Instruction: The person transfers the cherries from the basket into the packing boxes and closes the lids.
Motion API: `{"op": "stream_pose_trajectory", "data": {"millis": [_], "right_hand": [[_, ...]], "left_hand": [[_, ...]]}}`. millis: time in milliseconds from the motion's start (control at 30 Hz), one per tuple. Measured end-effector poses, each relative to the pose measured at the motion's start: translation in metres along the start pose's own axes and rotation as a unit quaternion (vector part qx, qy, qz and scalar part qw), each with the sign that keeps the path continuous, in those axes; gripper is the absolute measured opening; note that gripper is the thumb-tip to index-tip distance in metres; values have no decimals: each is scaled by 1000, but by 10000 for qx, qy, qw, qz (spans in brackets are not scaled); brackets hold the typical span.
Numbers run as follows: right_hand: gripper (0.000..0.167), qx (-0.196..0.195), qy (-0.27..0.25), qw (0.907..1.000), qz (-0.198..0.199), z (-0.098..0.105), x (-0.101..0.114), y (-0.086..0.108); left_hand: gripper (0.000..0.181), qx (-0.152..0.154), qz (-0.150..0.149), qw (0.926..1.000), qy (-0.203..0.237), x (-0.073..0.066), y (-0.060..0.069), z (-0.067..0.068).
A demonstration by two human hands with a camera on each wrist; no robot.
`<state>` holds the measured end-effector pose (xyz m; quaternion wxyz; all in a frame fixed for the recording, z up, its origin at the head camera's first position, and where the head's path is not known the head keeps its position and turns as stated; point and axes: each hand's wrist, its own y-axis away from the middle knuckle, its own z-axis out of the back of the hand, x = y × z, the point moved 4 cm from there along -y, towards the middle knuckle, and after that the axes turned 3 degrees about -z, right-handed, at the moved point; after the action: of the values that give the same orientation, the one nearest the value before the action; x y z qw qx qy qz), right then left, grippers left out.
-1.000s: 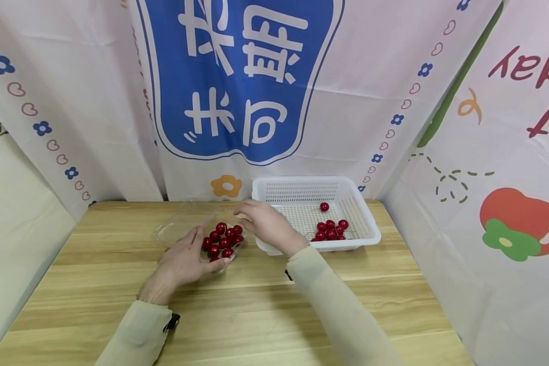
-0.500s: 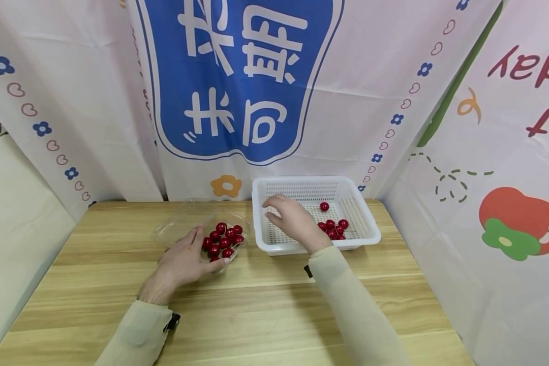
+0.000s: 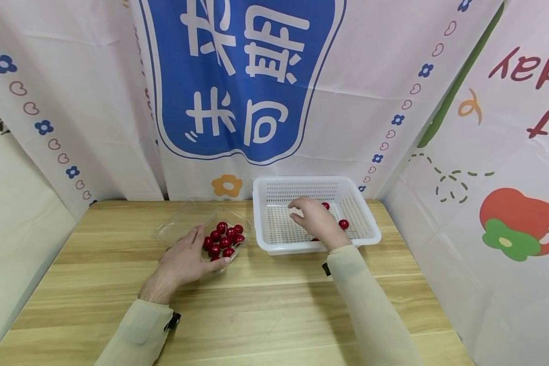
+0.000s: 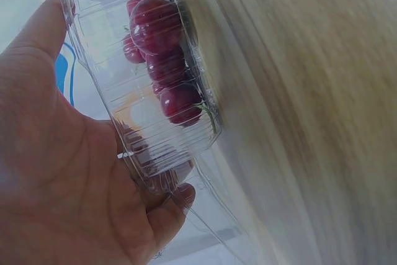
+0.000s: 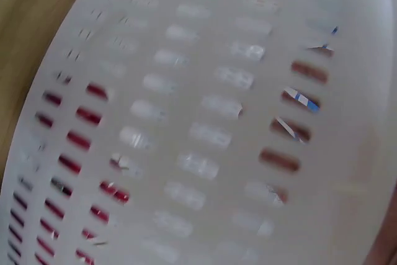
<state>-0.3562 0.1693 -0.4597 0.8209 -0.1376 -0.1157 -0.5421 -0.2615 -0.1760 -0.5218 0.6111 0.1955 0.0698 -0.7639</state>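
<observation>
My left hand (image 3: 180,259) grips a clear plastic clamshell box (image 4: 102,60) by its sides, the thumb at one end and the fingers curled round the other. Several dark red cherries (image 3: 224,242) lie inside it; in the left wrist view a green stem shows through the wall. Over a white slotted basket (image 3: 262,223), my right hand (image 3: 319,219) reaches in with loosely bent fingers, and nothing shows between them. A cherry (image 3: 343,224) lies to the right of that hand, which hides part of the others. The right wrist view shows mostly the basket's wall (image 5: 198,116), with red behind its slots.
The box's clear lid (image 3: 176,223) lies folded back to the left. Both containers stand towards the rear of a wooden table (image 3: 256,315). Printed cloth (image 3: 347,122) hangs right behind the table, and another printed sheet (image 3: 448,244) rises at the right.
From beside the clear box, my right hand has moved right, across the basket's near left corner and over the cherries there. My left hand has stayed on the box.
</observation>
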Motion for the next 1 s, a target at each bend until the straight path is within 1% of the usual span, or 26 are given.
{"op": "stream_pose_trajectory", "data": {"millis": [133, 367, 533, 667, 833, 1000], "right_hand": [[30, 125, 77, 9998, -139, 1, -15, 3], [31, 497, 198, 9973, -494, 2, -39, 5], [31, 702, 382, 9958, -443, 3, -48, 7], [31, 858, 624, 9936, -396, 3, -53, 8], [33, 1151, 796, 9885, -579, 3, -60, 10], [29, 1343, 921, 9846, -630, 4, -64, 12]], "left_hand": [[143, -6, -16, 10000, -18, 1, -1, 0], [142, 14, -23, 10000, -30, 0, 0, 1], [142, 26, -13, 10000, -37, 0, 0, 1], [142, 24, -9, 10000, -40, -1, 0, 1], [142, 15, -14, 10000, -67, -1, 0, 1], [141, 5, -24, 10000, -60, -1, 0, 1]]}}
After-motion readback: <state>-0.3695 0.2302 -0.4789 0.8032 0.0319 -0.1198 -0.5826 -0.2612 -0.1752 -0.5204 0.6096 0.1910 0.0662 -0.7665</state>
